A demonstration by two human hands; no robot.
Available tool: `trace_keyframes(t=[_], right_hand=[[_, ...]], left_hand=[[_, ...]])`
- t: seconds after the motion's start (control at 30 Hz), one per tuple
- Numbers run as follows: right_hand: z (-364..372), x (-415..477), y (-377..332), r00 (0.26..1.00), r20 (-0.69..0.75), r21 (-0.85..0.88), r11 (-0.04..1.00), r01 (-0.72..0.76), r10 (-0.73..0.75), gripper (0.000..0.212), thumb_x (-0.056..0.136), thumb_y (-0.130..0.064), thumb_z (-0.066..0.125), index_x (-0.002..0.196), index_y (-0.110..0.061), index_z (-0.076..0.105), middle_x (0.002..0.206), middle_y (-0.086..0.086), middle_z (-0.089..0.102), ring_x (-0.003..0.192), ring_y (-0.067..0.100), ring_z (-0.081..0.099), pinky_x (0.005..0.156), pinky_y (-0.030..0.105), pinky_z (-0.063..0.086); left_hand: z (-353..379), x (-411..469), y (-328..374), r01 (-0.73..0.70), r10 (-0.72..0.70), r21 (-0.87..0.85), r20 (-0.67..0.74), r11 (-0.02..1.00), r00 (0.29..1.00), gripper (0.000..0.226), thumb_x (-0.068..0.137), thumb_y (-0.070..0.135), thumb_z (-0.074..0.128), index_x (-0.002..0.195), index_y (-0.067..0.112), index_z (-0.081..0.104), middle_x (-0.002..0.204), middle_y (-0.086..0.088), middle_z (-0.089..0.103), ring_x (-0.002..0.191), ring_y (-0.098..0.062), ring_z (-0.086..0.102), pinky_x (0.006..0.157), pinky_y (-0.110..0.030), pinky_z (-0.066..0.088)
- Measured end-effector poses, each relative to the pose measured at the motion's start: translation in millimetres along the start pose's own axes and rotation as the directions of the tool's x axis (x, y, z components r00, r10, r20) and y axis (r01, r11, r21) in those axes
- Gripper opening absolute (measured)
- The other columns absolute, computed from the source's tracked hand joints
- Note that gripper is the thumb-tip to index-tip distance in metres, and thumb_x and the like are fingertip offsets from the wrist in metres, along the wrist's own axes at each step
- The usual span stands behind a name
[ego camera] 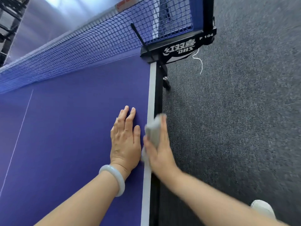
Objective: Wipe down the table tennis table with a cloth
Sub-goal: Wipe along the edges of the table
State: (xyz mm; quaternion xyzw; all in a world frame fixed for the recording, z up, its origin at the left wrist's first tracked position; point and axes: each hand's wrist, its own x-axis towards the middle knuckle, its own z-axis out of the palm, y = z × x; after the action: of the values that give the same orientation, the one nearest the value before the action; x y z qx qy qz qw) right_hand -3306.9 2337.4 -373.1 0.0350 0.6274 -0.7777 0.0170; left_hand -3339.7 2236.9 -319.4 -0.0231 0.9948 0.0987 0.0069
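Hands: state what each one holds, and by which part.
The right hand grips the bunched grey cloth round its middle, at the table edge. The left hand holds nothing; it lies flat on the table.

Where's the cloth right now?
Head view: the right hand grips the cloth on the white right edge of the table, beside the flat left hand.

On the black net clamp (177,48), fixed to the table edge straight ahead of the right hand (160,152) and well beyond its fingertips, white print shows the brand letters "DHS" and the Chinese characters "红双喜", both upside down from here. Toward the clamp's outer end stands "P 104", right way up. Farther off, ahead of the left hand (125,139), a red label (123,4) on the net's white top tape carries lettering too blurred to read.
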Motion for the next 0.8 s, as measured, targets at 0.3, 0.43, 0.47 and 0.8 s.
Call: trace_keyframes(t=[0.3,0.43,0.47,0.8], right_hand=[[0.9,118.5,-27.1,0.977,-0.136,0.013,0.987,-0.162,0.162,0.06,0.1,-0.022,0.054,0.152,-0.013,0.027,0.154,0.016,0.036,0.141,0.03,0.037,0.118,0.046,0.028],[8.8,-7.1,-10.3,0.985,-0.11,-0.071,0.987,-0.142,0.134,0.073,0.099,-0.036,0.051,0.156,-0.028,0.008,0.166,-0.003,0.009,0.152,0.005,0.007,0.121,0.022,0.009],[9.7,-32.5,-8.7,0.988,-0.087,-0.086,0.987,-0.133,0.126,0.073,0.097,-0.041,0.049,0.154,-0.038,0.003,0.166,-0.009,0.005,0.15,-0.002,0.005,0.118,0.016,0.008],[4.8,-53.1,-12.4,0.987,0.03,-0.164,0.975,-0.151,0.158,0.07,0.102,-0.032,0.049,0.158,-0.017,0.009,0.163,0.006,0.009,0.142,0.032,0.028,0.118,0.047,0.026]], left_hand=[[-0.7,-1.1,-1.2,-0.016,0.016,-0.013,-0.005,1.0,1.0,0.056,0.099,0.034,0.029,0.154,0.024,0.03,0.163,0.007,0.02,0.149,-0.011,0.016,0.121,-0.032,0.012],[1.3,-0.4,-2.7,-0.016,0.016,-0.035,-0.02,0.999,1.0,0.057,0.098,0.035,0.029,0.153,0.024,0.032,0.163,0.006,0.021,0.149,-0.012,0.017,0.115,-0.022,0.006],[1.8,-0.2,-3.7,-0.02,0.02,-0.036,-0.024,0.999,1.0,0.056,0.098,0.035,0.029,0.153,0.024,0.032,0.163,0.006,0.021,0.149,-0.012,0.017,0.115,-0.022,0.006],[-6.4,-25.5,-0.3,-0.048,-0.001,-0.27,-0.179,0.962,0.984,0.036,0.1,0.008,0.051,0.135,0.01,0.058,0.144,-0.005,0.05,0.136,-0.019,0.042,0.116,-0.031,0.032]])
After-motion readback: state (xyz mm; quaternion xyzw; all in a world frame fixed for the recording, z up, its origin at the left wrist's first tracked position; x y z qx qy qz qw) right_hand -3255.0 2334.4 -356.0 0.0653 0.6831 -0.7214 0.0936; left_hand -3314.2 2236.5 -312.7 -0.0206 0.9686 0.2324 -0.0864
